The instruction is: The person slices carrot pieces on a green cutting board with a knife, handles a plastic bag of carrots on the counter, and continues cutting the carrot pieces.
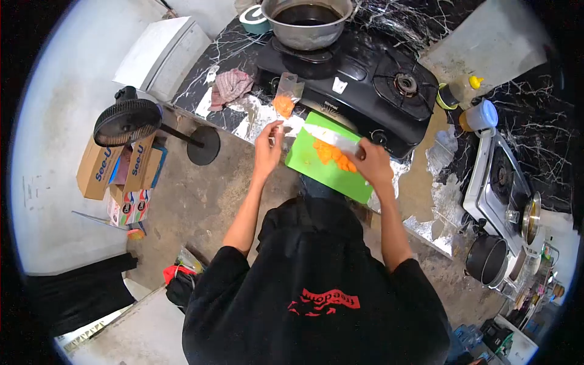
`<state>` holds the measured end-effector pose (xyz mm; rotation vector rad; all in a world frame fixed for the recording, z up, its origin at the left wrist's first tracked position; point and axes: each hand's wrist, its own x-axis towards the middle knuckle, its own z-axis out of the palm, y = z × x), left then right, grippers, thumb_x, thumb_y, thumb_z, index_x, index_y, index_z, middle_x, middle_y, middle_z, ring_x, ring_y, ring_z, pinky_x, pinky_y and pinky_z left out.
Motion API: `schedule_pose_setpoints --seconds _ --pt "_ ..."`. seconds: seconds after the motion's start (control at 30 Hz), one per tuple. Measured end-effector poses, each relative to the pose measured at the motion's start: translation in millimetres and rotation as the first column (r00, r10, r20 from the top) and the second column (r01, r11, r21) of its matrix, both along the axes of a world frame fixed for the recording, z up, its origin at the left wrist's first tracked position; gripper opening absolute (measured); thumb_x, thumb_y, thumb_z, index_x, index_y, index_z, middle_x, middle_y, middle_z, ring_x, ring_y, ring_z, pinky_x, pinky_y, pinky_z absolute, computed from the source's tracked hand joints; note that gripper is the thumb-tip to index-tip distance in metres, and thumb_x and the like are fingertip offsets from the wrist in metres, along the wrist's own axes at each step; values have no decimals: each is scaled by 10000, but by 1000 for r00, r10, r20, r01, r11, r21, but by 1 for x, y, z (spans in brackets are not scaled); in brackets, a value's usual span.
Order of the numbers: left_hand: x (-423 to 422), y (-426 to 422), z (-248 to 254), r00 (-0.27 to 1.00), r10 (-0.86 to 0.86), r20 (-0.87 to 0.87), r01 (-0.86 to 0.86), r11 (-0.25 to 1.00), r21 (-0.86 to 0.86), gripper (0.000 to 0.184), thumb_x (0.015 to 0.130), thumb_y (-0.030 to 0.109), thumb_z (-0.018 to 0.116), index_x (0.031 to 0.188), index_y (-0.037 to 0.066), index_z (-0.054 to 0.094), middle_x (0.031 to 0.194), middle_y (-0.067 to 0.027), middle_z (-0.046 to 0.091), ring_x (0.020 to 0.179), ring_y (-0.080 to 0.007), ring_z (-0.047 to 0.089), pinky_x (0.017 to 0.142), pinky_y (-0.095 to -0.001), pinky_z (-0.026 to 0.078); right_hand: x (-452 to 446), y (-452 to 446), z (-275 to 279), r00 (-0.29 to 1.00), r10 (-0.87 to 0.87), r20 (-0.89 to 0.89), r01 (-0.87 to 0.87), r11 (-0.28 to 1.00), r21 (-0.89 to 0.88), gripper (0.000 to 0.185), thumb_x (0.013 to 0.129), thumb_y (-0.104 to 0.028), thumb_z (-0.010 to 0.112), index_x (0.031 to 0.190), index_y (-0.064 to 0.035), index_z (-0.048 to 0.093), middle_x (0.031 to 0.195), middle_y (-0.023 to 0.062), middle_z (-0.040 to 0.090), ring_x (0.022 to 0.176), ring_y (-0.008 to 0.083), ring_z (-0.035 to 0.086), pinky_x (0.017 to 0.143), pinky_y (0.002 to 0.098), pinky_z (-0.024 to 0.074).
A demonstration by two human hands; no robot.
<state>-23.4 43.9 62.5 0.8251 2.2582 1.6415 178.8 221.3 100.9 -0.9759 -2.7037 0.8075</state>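
Note:
My right hand (372, 163) is closed around the handle end of a knife (340, 141), whose wide blade lies across the green cutting board (313, 159) and points to the left. Cut orange pieces (331, 154), which look like carrot, sit on the board against the near side of the blade. Off the board's left edge, my left hand (266, 152) is raised with its fingers loosely bent and apart, holding nothing I can see. Just beyond it, a clear plastic container (290, 86) stands on the counter with more orange pieces (283, 106) at its near end.
Behind the board is a black gas stove (359, 73) bearing a large metal pot (307, 30) of dark liquid. A crumpled cloth (231, 88) lies left on the counter. A standing fan (129, 121) is at left. A second stove (502, 176) and a dark pan (486, 258) are at right.

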Motion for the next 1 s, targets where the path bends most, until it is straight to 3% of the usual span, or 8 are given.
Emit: schedule_pose_setpoints --seconds 0.07,0.13,0.17,0.2,0.3,0.37,0.5,1.0 --pt "-10 4 0 1000 7 -23 -6 1000 25 227 908 161 542 1086 39 614 765 -34 606 708 -104 540 576 -254 395 -16 21 16 983 77 -168 -50 986 159 446 729 -439 717 732 -29 543 594 123 563 586 327 581 541 412 443" --pt "-18 9 0 997 10 -75 -8 999 33 224 900 156 552 1083 43 615 814 -50 619 717 -110 542 561 -257 390 -36 33 50 980 76 -184 -33 974 225 441 735 -442 710 742 -29 555 606 142 580 607 367 586 551 437 448" --pt "-21 12 3 997 14 -75 -11 999 41 224 900 156 552 1083 43 615 814 -50 619 717 -110 542 561 -257 390 -47 41 63 992 54 -118 -31 981 189 445 741 -441 704 750 -20 562 636 161 605 649 389 603 568 459 454" --pt "-23 15 8 992 17 -122 -13 999 39 233 891 159 563 1087 43 612 852 -73 621 738 -138 555 593 -274 410 -57 49 71 993 86 -82 -65 969 238 431 753 -447 687 769 -28 586 684 125 649 670 341 640 580 441 494" --pt "-35 26 13 977 15 -213 -5 999 47 263 873 172 586 1102 44 601 917 -120 613 793 -206 575 680 -318 442 -87 72 77 990 131 -59 -100 922 373 477 743 -496 675 779 -25 605 676 153 642 679 366 632 602 457 501" --pt "-46 31 12 971 -19 -239 28 999 35 328 851 193 615 1138 42 571 985 -165 571 924 -303 559 842 -381 428 -102 79 80 987 154 -51 -124 919 373 479 741 -500 675 775 -27 608 674 159 640 679 369 632 601 457 501" --pt "-63 43 11 930 -19 -366 29 999 22 399 808 203 670 1150 35 552 1075 -165 530 1024 -330 511 894 -388 397 -121 86 81 982 187 4 -177 926 334 461 733 -486 686 769 -32 617 697 165 644 720 368 636 626 459 499" --pt "-79 60 10 913 -70 -401 54 997 -50 590 725 200 744 1230 39 484 1208 -164 485 1136 -347 469 952 -407 388 -158 94 83 942 266 204 -313 917 248 461 707 -468 711 799 -20 650 744 175 655 762 357 646 693 449 506"
